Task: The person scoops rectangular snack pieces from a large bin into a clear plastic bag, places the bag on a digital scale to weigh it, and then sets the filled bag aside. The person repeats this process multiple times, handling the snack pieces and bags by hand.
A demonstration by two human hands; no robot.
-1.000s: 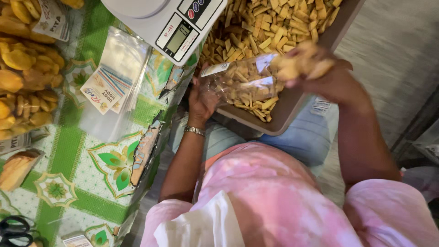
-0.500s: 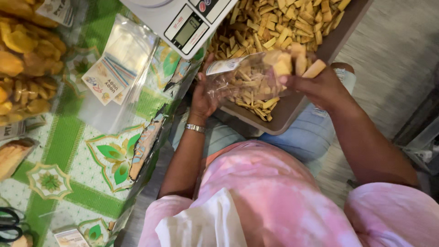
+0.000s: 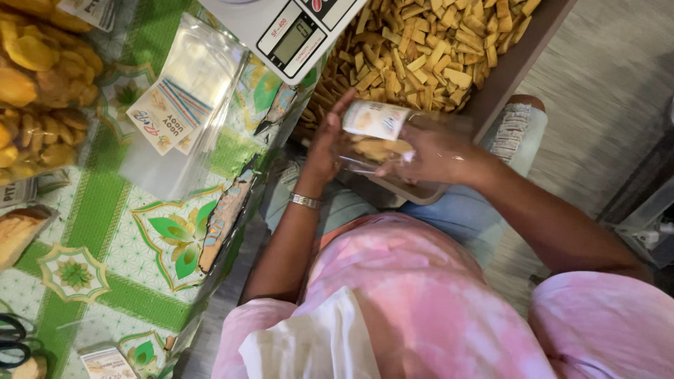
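Far left: clear packets of yellow fried chips [image 3: 38, 84] stacked on a tabletop [image 3: 105, 281] under a green-and-white patterned cloth, a bread-like brown piece [image 3: 17, 235] below them, black scissor handles [image 3: 10, 340] at the bottom edge. Further right: a loose pile of empty clear bags with printed labels [image 3: 179, 105] lying flat on the cloth, just beside a white digital kitchen scale [image 3: 288, 28] at the top of the view. Right of the scale: a brown tray [image 3: 505, 67] heaped with pale yellow chip sticks [image 3: 421, 49], resting across the lap, denim knees [image 3: 519, 126] showing past it. In front of the tray, held between both hands: a small clear bag of chips with a white label [image 3: 375, 133], hovering over the tray's near edge. Left hand [image 3: 326, 147], metal bracelet [image 3: 305, 201] at the wrist, fingers curled up against the bag's left side, thumb and forefinger touching the label end. Right hand [image 3: 435, 151], slightly blurred, closed around the bag's right side and underside, fingers wrapped over the plastic. Lowest in view: a pink tie-dye shirt [image 3: 435, 309] with a white cloth [image 3: 309, 344] on it.
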